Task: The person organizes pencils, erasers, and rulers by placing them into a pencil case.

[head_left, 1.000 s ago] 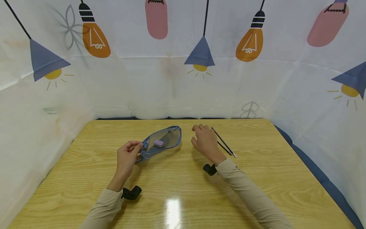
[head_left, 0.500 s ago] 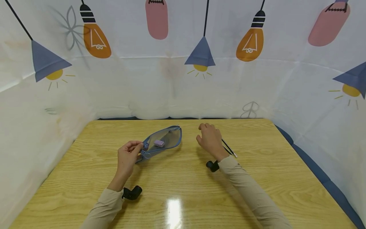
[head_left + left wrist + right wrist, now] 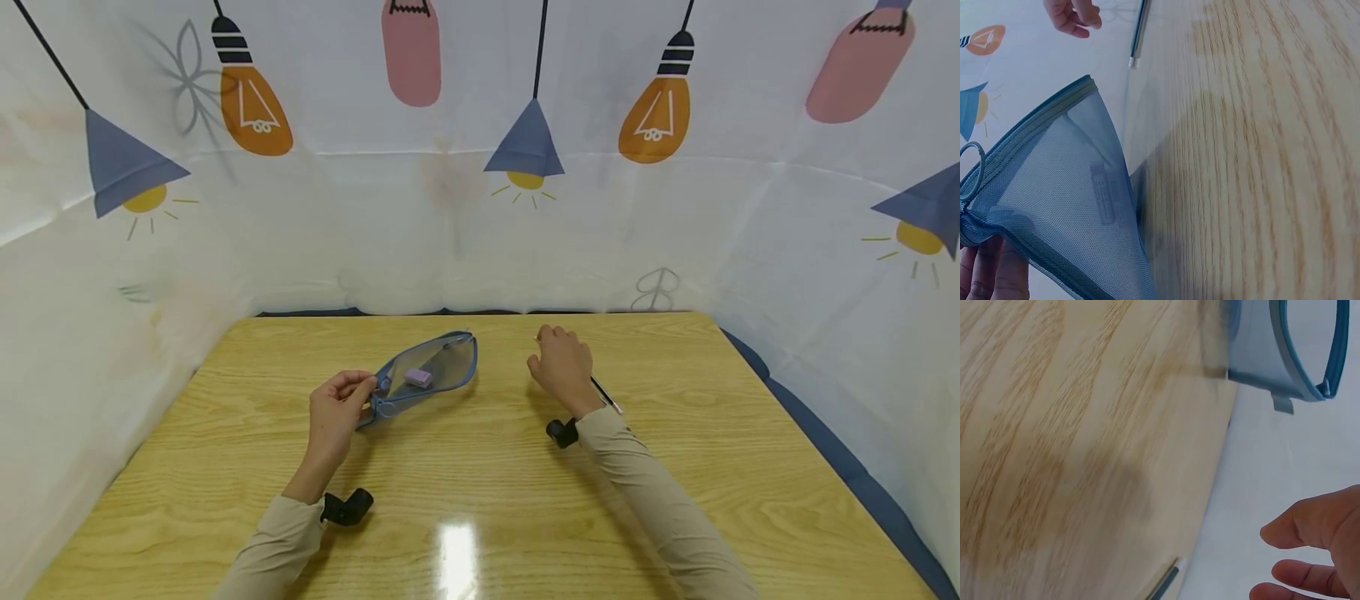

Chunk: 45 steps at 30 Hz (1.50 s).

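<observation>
My left hand (image 3: 333, 417) pinches one end of a blue mesh zip pouch (image 3: 442, 354), which is held tilted with its mouth gaping toward the right. Through the mesh shows a small purple block (image 3: 417, 377), printed with lettering and looking like an eraser. Over the dark pencils (image 3: 606, 393) hovers my right hand (image 3: 564, 367), its fingers loosely bent and its thumb apart from them. It covers most of the pencils in the head view. A pencil's pale end (image 3: 1175, 565) lies on the table below the thumb in the right wrist view.
Both sit over a wooden table (image 3: 465, 467) with a glare spot near its front. A white cloth (image 3: 450, 233) printed with lamps and bulbs encloses the back and sides. Each wrist carries a small black camera (image 3: 348, 507).
My right hand has shifted right and now covers more of the pencils. The left hand and the pouch stay nearly where they were.
</observation>
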### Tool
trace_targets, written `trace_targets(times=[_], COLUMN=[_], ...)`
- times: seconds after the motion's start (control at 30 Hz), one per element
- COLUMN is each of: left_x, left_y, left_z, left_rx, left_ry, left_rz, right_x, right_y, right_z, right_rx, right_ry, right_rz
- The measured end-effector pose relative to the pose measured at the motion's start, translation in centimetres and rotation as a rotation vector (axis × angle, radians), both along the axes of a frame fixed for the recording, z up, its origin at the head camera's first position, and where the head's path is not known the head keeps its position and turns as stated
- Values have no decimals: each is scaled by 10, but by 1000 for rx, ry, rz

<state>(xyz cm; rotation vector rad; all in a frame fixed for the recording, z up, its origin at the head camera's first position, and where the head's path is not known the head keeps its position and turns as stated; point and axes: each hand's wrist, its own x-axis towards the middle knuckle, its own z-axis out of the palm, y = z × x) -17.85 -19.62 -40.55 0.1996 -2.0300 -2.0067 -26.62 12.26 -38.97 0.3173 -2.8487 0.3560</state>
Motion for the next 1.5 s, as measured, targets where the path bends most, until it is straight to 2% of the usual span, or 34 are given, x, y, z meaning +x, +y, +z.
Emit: trace_targets(times=[0.17,0.47,0.77,1.1,1.37,1.5], left_x=[1,-1,1,1,2,1], left_y=[0,1,1,1,1,1], left_z=[-1,0,-2,-2,-3,-3], left_rx=[2,-19,3,-3,-10,-7], left_ry=[-10,2,-15,-8,-2,-1], left_rz=[-3,-7,-6,4,8,8], right_x=[-2,-8,-11,-17,-19,-21], right_y=[5,9,13,16,19,21], right_z=[-3,-8,-17,-28,-29,-28], right_rx=[-11,16,1,21,2,-7], right_ry=[-47,-67,-156,-187,-164,-185], right_rz=[-34,-82,-132,-138,-115,-101])
